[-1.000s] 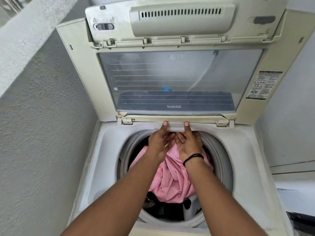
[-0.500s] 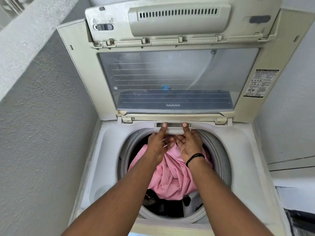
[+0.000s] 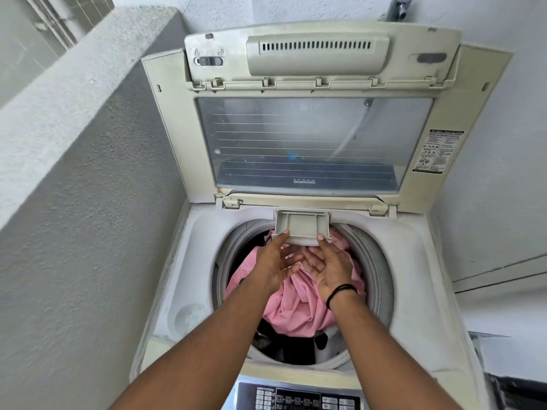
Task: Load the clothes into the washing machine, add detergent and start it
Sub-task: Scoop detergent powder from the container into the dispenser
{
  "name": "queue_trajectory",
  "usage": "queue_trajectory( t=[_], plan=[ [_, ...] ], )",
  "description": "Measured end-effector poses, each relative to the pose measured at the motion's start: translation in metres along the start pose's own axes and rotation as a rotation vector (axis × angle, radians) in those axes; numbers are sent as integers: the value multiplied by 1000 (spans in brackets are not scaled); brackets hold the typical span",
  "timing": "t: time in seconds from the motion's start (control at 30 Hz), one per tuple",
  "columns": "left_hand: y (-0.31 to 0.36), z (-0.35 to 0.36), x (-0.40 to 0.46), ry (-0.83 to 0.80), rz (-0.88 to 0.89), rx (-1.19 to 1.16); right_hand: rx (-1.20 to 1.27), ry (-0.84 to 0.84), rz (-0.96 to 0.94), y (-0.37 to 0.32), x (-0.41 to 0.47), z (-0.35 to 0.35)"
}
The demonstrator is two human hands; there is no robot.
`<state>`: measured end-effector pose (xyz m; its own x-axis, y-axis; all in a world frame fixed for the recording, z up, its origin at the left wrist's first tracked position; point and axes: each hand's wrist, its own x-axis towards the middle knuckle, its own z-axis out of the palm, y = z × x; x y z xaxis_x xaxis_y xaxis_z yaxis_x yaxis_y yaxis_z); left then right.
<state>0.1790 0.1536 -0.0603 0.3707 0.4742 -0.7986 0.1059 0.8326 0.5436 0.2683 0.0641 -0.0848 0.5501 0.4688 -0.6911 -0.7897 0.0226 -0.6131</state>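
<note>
A top-loading washing machine (image 3: 201, 255) stands with its lid (image 3: 313, 137) folded up. Pink cloth (image 3: 296, 303) and dark clothes fill the drum (image 3: 373, 261). At the drum's far rim a small grey detergent drawer (image 3: 302, 224) is pulled out toward me. My left hand (image 3: 275, 261) has its thumb on the drawer's front left corner and fingers under it. My right hand (image 3: 331, 267), with a black band at the wrist, holds the drawer's front right corner the same way.
A rough grey wall (image 3: 83, 232) runs close along the machine's left side. The dark control panel (image 3: 299, 398) with buttons lies at the near edge. A white wall (image 3: 503, 202) and a ledge are on the right.
Both hands have pulled the detergent drawer out from under the lid hinge toward me. The camera has tilted so the control panel shows.
</note>
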Motion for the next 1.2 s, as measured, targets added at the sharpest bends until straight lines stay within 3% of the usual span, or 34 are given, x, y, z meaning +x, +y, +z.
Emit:
queue_trajectory(
  t=[0.2,0.37,0.67,0.83,1.07,1.2],
  plan=[
    [0,-25,-43,123,73,26,-59,94,23,7,-36,1],
    [-3,-55,-110,198,257,57,-68,0,22,28,-93,35],
    [24,-97,-240,390,810,178,-185,-457,-109,38,-210,128],
    [56,-126,-342,463,1122,182,-173,-804,-91,38,-297,191],
    [49,-186,-471,601,1358,122,-340,-1159,-236,55,-427,232],
    [30,-213,-519,682,1463,101,-386,-1246,-294,66,-477,232]
  ],
)
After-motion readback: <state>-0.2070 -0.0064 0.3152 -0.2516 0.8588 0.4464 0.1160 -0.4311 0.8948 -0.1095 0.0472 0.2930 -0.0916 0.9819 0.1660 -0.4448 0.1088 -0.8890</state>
